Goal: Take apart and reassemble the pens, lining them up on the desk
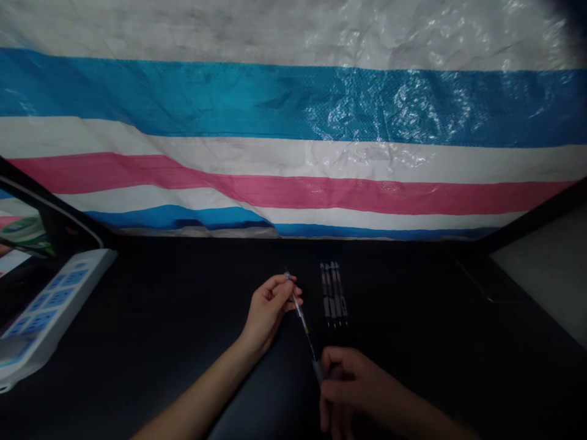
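Between thumb and fingers, my left hand point(270, 305) pinches the upper end of a clear pen barrel point(298, 307). A thin refill point(310, 345) runs from the barrel's lower end down toward my right hand point(348, 385). My right hand is closed around a grey pen grip point(317, 370), partly hidden by its fingers. Just right of my left hand, several pens point(335, 299) with clear upper barrels and grey grips lie side by side, tips toward me.
A white power strip point(85, 275) with blue socket faces lies along the left side of the black table point(192, 269). Behind the table hangs a striped plastic sheet point(257, 98). Near the left edge stands a green-and-white container point(27, 229), partly cut off.
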Demonstrator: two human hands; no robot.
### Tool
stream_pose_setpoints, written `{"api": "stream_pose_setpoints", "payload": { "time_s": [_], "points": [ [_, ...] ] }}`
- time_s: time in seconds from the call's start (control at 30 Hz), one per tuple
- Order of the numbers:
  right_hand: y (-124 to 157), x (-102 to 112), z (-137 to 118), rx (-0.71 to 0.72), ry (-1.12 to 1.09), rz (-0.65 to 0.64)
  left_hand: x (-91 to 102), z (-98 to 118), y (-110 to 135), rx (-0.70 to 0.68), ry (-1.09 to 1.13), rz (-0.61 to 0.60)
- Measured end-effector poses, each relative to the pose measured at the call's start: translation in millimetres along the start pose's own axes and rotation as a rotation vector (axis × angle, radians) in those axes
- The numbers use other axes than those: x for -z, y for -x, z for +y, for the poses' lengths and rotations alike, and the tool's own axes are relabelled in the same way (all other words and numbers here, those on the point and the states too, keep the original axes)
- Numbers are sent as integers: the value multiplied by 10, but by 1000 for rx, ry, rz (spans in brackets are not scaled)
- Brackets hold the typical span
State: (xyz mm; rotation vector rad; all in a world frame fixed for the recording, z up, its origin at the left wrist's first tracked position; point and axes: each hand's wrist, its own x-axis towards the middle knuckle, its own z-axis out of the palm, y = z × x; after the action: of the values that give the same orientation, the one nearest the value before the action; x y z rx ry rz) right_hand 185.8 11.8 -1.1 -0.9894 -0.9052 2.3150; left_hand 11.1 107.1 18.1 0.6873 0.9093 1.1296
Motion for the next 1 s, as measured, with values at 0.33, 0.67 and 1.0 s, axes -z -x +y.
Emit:
{"api": "stream_pose_setpoints", "payload": {
  "time_s": [0.33, 0.67, 1.0],
  "points": [
    [-4, 8, 13, 6, 23, -10, 10, 21, -19, -18, 34, 53],
    [-14, 11, 19, 21, -3, 73, -100, -98, 143, 45, -124, -122],
    [-59, 59, 79, 84, -102, 99, -72, -104, 131, 73, -151, -206]
  ]
}}
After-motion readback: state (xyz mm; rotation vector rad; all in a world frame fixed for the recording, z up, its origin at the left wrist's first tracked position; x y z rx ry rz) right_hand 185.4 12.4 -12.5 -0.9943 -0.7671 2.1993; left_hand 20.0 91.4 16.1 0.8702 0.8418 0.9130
